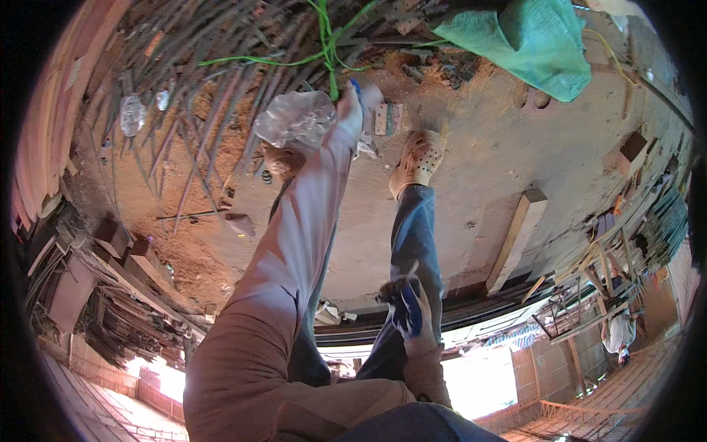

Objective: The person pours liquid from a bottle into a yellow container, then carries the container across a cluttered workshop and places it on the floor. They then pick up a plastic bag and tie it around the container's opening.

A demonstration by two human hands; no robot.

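Left hand (350,114): extends just beside clear plastic bag (294,121), near green strap (324,50); cannot tell state of grip, blurred. Right hand (419,320): clenches dark blue bundle (404,302), over jeans leg (416,236). On floor (471,191): tan clog (420,158), timber beam (518,239), thin strips (221,92).

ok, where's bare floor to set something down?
Best: floor between right shoe, green sheet and plank, mostly bare. Narrower strip between left sleeve and right leg. Crowded: upper left, with sticks, green string and clear bag.
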